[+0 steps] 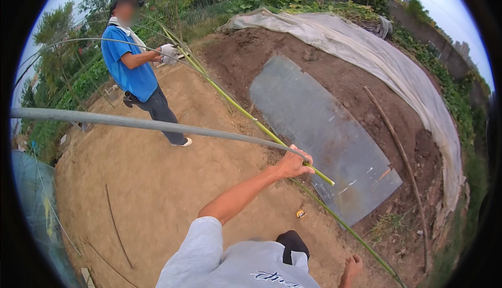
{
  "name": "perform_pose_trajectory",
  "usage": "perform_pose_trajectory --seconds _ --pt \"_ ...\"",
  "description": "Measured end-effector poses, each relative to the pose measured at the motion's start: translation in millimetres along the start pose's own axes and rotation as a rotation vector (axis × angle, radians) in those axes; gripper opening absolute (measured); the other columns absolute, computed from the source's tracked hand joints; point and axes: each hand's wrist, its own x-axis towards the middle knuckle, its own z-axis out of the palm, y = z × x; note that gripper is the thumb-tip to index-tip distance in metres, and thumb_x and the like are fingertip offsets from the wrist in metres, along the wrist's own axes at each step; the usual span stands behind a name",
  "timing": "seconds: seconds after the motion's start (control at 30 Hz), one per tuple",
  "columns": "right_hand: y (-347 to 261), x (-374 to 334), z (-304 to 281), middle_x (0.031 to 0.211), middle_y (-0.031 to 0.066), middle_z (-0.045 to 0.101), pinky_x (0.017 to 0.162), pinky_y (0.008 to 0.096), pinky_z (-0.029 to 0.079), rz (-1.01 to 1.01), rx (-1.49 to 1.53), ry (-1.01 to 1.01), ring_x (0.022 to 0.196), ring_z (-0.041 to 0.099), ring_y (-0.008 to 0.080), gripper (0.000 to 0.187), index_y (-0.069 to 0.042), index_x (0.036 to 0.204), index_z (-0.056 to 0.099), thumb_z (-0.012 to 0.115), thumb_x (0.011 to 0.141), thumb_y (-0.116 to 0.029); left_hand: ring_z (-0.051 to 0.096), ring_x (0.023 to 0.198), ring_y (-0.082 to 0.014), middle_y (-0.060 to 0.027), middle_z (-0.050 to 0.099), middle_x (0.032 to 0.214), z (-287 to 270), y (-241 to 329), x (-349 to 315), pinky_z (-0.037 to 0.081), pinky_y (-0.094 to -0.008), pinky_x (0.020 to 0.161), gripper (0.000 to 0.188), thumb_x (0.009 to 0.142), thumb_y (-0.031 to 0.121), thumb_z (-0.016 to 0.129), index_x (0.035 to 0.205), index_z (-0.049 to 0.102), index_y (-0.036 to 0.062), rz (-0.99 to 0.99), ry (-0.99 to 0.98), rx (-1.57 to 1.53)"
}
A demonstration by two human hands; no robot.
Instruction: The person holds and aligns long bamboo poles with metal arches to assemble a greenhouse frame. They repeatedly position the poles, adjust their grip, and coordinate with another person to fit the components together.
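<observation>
My left hand (294, 163) is closed around a green bamboo pole (240, 109), near its cut end, where it meets a curved grey metal pipe (157, 125). The pole slants away to the far left, toward a person in a blue shirt (123, 58), whose white-gloved hands (169, 53) are at its far part. My right hand (353, 267) hangs low at the right, partly in view, its fingers loosely bent and nothing visible in them. A second thin green pole (345, 226) runs down past it.
A grey sheet (324, 131) lies on dark soil beyond the poles. Whitish plastic film (366, 60) edges the soil bed. A long wooden stick (400, 149) rests to the right. Thin sticks (117, 225) and a small yellow roll (300, 214) lie on the bare ground.
</observation>
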Motion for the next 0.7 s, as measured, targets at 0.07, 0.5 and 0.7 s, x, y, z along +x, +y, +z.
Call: perform_pose_trajectory --seconds 0.07,0.5,0.7 --pt "-75 1 35 0.093 0.0125 0.068 0.069 0.0277 0.054 0.163 0.39 -0.288 0.079 0.067 0.0185 0.02 0.002 0.106 0.06 0.056 0.092 -0.012 0.06 0.083 -0.023 -0.0045 0.067 0.079 0 -1 0 0.033 -0.0381 0.084 0.031 0.076 0.042 0.075 0.079 0.068 0.0119 -0.005 0.012 0.046" --pt "-355 62 194 0.101 0.0178 0.066 0.077 0.0352 0.054 0.486 0.754 -1.871 0.084 0.066 0.0237 0.042 0.005 0.116 0.056 0.046 0.1 -0.033 0.057 0.079 -0.0186 0.0015 0.062 0.076 -9 20 13 0.035 -0.0352 0.082 0.025 0.074 0.034 0.077 0.082 0.067 0.0121 -0.061 -0.032 0.005" --pt "-392 73 227 0.09 0.0124 0.063 0.063 0.0273 0.051 0.651 0.675 -2.208 0.072 0.061 0.0156 0.034 0.005 0.113 0.055 0.044 0.098 -0.024 0.055 0.085 -0.0183 0.0003 0.061 0.08 -3 19 24 0.035 -0.0353 0.086 0.018 0.074 0.027 0.074 0.082 0.067 0.0125 -0.141 -0.105 0.091"
